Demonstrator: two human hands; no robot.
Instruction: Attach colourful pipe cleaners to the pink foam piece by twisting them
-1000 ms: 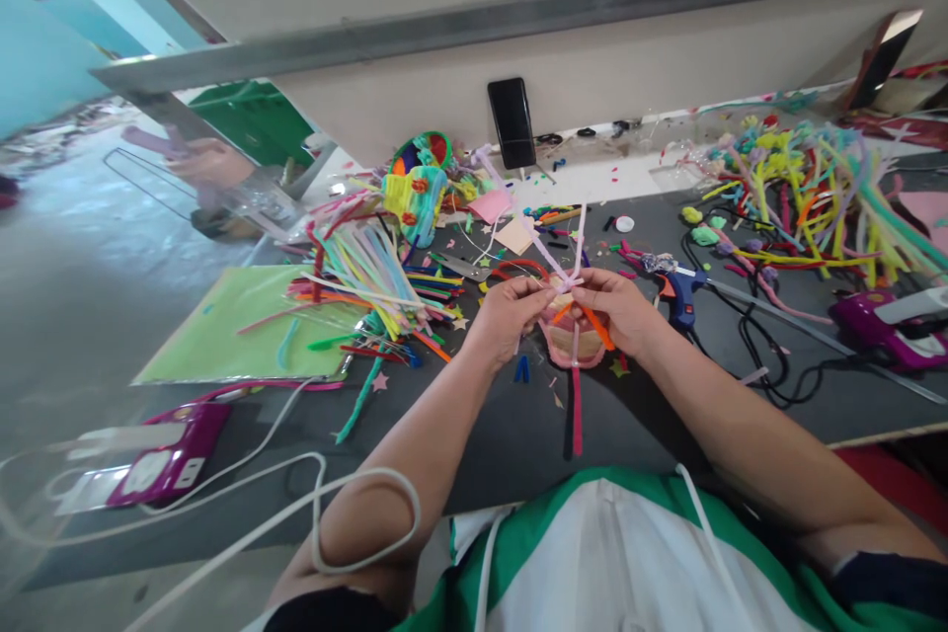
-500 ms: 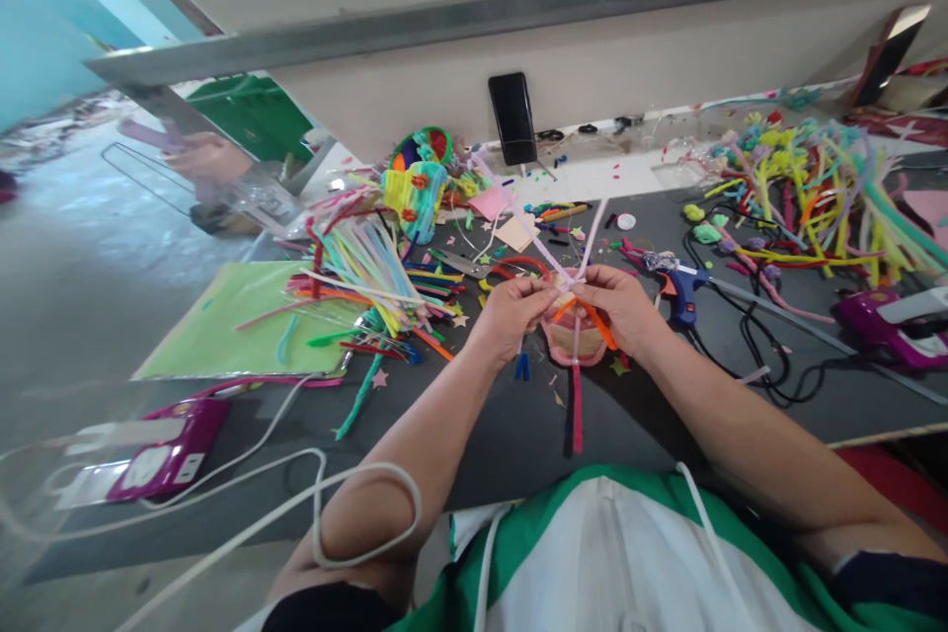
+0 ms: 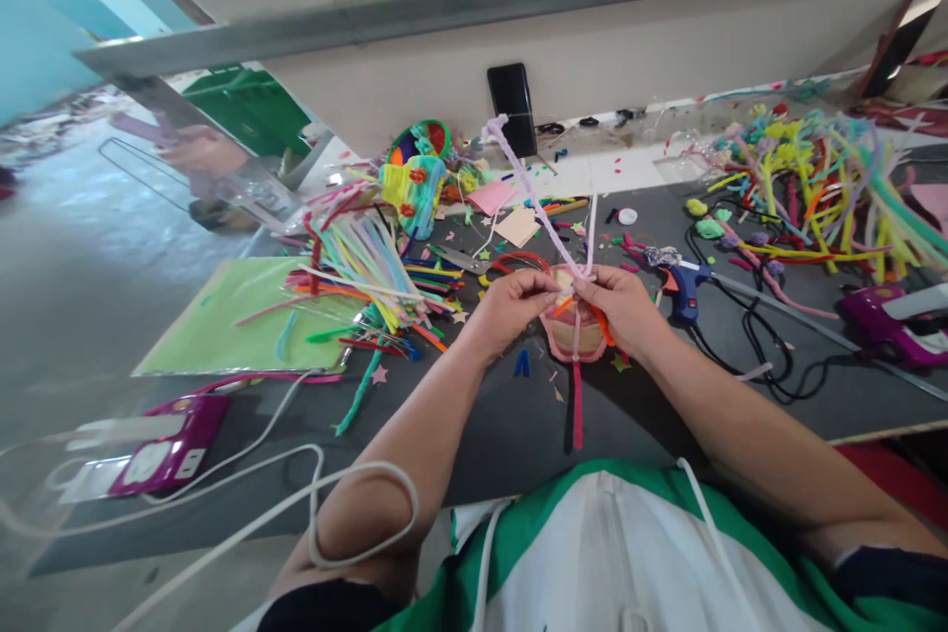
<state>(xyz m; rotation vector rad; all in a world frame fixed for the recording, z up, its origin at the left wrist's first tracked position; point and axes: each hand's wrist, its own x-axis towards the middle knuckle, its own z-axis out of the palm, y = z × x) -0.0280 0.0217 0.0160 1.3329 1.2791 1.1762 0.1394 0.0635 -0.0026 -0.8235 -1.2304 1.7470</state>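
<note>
Two bare hands meet above a dark table (image 3: pixel 489 444), a little right of centre. The left hand (image 3: pixel 511 316) is nearly closed, thumb and forefinger pinching near where pale lilac fuzzy strands cross. The right hand (image 3: pixel 626 306) has its fingers curled in and pinches the same crossing from the right (which finger bears on which strand is too small to tell). The longer lilac strand (image 3: pixel 529 193) slants far and left; the shorter lilac strand (image 3: pixel 592 227) points to the far side. An orange strand (image 3: pixel 603 324) shows by the right fingertips. Below the hands lies a pink-rimmed piece (image 3: pixel 563 341).

To work this crossing well, I would pin it firmly with one hand and make small, even bends with the other, keeping the strands apart and the fuzz uncrushed.

Counted: two hands, two lilac strands rising from the crossing, one pink-rimmed piece, two short blue bits (image 3: pixel 522 362) nearer and left, one pair of scissors (image 3: pixel 463 261) left, one blue glue gun (image 3: pixel 687 291) right, one phone (image 3: pixel 506 87) leaning far off, two purple boxes, at left (image 3: pixel 172 449) and right (image 3: pixel 889 326). Both the left bundle (image 3: pixel 366 262) and right heap (image 3: pixel 807 188) of coloured strands are too tangled to count.
</note>
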